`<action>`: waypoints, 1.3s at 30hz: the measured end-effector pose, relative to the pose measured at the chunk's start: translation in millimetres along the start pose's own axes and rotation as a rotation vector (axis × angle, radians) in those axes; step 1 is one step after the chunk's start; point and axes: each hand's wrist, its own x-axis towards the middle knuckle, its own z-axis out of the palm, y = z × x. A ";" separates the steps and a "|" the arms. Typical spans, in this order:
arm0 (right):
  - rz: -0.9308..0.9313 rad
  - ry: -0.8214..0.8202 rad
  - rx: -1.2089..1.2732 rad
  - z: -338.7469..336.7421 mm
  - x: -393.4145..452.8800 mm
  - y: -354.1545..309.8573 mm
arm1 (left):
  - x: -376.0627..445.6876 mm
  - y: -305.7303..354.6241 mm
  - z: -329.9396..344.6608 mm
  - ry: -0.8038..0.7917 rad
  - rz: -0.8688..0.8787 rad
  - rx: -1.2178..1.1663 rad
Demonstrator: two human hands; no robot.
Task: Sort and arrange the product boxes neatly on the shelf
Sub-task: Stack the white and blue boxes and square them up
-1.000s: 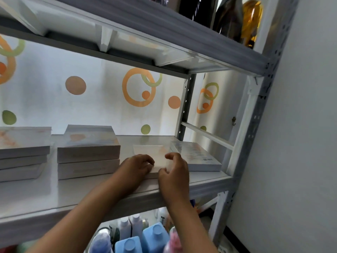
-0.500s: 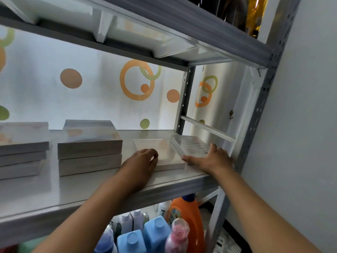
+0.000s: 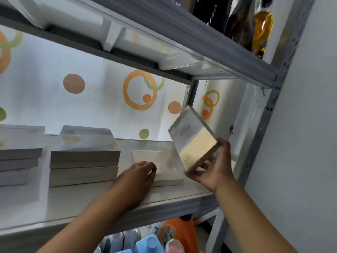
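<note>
The right hand (image 3: 212, 168), which half a second ago lay flat on the thin pale rectangular box (image 3: 193, 141) at the shelf's right end, now grips it by its lower edge, lifted and tilted above the glossy white shelf board (image 3: 76, 199). The left hand (image 3: 139, 173), fingers loosely curled, still rests on the flat white box (image 3: 164, 165) lying on the shelf. Beside it stand a two-high stack of pale boxes (image 3: 84, 156) and, further left, another stack of pale boxes (image 3: 18, 154).

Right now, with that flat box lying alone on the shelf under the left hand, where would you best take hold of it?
Grip the flat box by its front edge, coming from the open front of the shelf. It lies flat and thin, and the left hand rests on its near left corner.
</note>
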 end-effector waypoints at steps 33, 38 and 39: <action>0.063 -0.400 0.511 -13.6 -7.8 38.0 | -6.8 3.4 1.2 0.009 0.135 0.066; 0.060 -0.395 0.522 -13.8 -8.5 37.9 | -5.2 2.1 1.8 0.011 0.130 0.077; 0.059 -0.393 0.521 -13.8 -8.5 37.9 | -5.1 3.1 1.5 0.014 0.126 0.075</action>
